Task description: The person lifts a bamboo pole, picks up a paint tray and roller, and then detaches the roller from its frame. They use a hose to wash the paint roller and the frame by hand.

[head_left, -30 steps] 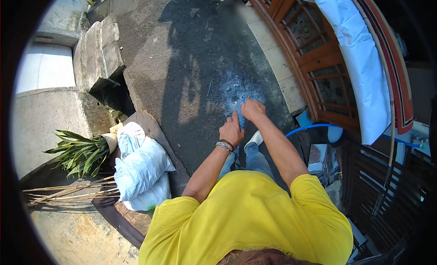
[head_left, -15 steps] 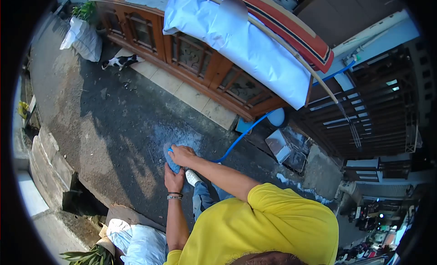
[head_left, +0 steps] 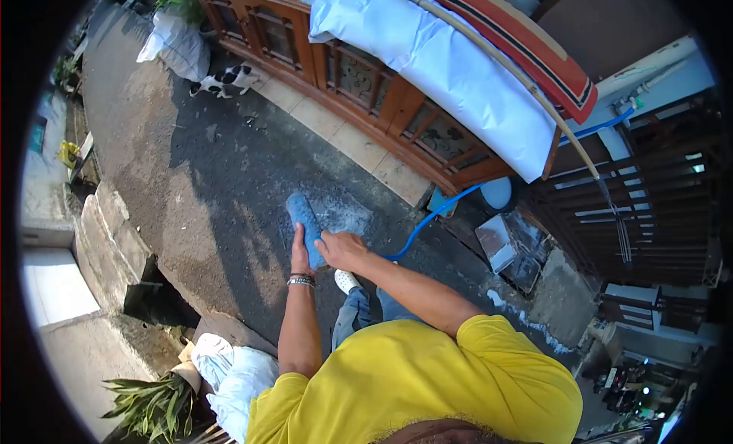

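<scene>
My left hand grips a long blue slipper-shaped thing with a rounded far end, held above the wet ground. My right hand is closed beside its lower end, fingertips right at its edge. A blue hose runs across the ground and passes behind my right forearm toward that hand; its end is hidden by the fingers. Below the hands, a pale wet patch marks the dark pavement. One white shoe of mine shows under my right wrist.
A wooden cabinet with white sheeting stands ahead. A black-and-white cat is near a white sack. To the left lies a broken concrete edge with a dark gap. A metal box sits at right.
The blue slipper-shaped thing has turned more lengthwise, its far end pointing away. My right hand has shifted from its upper part to its lower right side. The whole view has swung slightly.
</scene>
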Motion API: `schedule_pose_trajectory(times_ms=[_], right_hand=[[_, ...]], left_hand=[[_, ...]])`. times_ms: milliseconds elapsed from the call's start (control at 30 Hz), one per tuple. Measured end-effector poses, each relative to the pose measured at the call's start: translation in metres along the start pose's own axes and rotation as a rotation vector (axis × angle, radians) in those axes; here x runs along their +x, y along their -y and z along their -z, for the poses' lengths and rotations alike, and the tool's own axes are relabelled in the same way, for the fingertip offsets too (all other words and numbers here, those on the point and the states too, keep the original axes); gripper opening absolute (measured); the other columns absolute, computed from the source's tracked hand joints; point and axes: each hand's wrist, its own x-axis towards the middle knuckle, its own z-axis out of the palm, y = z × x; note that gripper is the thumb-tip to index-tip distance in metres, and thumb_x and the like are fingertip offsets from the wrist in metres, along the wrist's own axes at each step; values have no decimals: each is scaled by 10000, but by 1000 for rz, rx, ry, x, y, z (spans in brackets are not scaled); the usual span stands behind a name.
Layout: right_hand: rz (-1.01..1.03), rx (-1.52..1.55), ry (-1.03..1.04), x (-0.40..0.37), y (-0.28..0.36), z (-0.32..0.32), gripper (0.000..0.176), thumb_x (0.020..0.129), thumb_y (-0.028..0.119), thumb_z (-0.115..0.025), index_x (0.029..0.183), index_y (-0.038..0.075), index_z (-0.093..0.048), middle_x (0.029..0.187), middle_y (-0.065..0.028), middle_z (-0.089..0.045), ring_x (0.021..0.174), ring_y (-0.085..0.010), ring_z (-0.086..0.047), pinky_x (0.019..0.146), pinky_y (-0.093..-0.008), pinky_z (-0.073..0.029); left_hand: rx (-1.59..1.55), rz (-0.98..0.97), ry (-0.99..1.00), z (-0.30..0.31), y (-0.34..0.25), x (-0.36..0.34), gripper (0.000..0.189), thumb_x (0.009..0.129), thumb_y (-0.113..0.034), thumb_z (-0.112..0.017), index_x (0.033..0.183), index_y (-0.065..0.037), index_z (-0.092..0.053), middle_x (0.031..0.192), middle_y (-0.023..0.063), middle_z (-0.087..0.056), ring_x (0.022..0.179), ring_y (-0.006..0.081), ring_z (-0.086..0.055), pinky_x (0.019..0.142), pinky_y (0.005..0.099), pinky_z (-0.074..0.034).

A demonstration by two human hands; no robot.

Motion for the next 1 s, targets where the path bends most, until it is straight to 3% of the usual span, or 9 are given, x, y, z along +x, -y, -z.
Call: schedule_pose_trajectory(times_ms=[67,100,133,333,567,767,900,1000], right_hand=[[-69,0,-102,24,-4,7,470,1012,438,-421,1059,15,-620,983,-290,-687,978,-487,-650,857,-580,-496],[-84,-5,-176,42,-14,6,481,1008,446,-424,1061,9,-618,982,-297,-684,984,-491,-647,856,-586,-497],[-73,2,-178,65,-28,8,487,1006,452,-424,1062,9,-618,984,-300,-683,983,-495,-646,856,-593,-493],[-54,-50,-98,44,-20,11,490,1004,465,-427,1070,20,-621,1017,-300,-681,1006,-497,-639,873,-603,-481],[-127,-121,-142,90,-19,17,478,1010,443,-437,1108,22,-640,1076,-287,-683,1045,-462,-650,899,-563,-499],[-52,-134,46,39,-2,5,469,1010,440,-439,1132,26,-622,1068,-276,-686,1042,-461,-649,904,-560,-495],[-28,-112,135,4,8,11,462,1010,438,-441,1117,24,-613,1036,-279,-688,1024,-471,-647,896,-569,-493],[8,-129,122,-3,0,4,472,1009,424,-433,1194,24,-602,990,-297,-688,970,-484,-656,866,-572,-499]], left_hand=[[32,-58,-45,-3,11,8,556,960,-589,-556,1177,-81,-610,1016,100,-690,851,241,-687,793,401,-570],[93,-141,-31,-38,4,-14,495,987,-535,-548,1192,-88,-603,1035,81,-686,842,206,-685,762,375,-567],[128,-143,-65,-47,8,-19,489,995,-488,-565,1222,-55,-570,993,47,-659,815,136,-644,691,309,-542],[-49,-42,-10,-43,10,-25,439,987,-481,-573,1196,-96,-602,1009,52,-685,825,157,-675,715,322,-563],[164,-17,-35,-37,18,-44,463,974,-502,-571,1179,-88,-613,974,58,-692,775,160,-674,693,312,-561],[-262,4,-83,-24,7,-39,391,977,-395,-555,1147,-47,-605,1015,117,-688,890,247,-685,813,395,-568],[-351,-61,-144,-8,8,-21,348,969,-337,-567,1142,-37,-600,1037,127,-682,944,266,-674,875,416,-555],[-469,-40,-79,-2,19,-11,400,948,-323,-630,1175,-1,-557,1065,176,-662,930,294,-670,880,451,-557]])
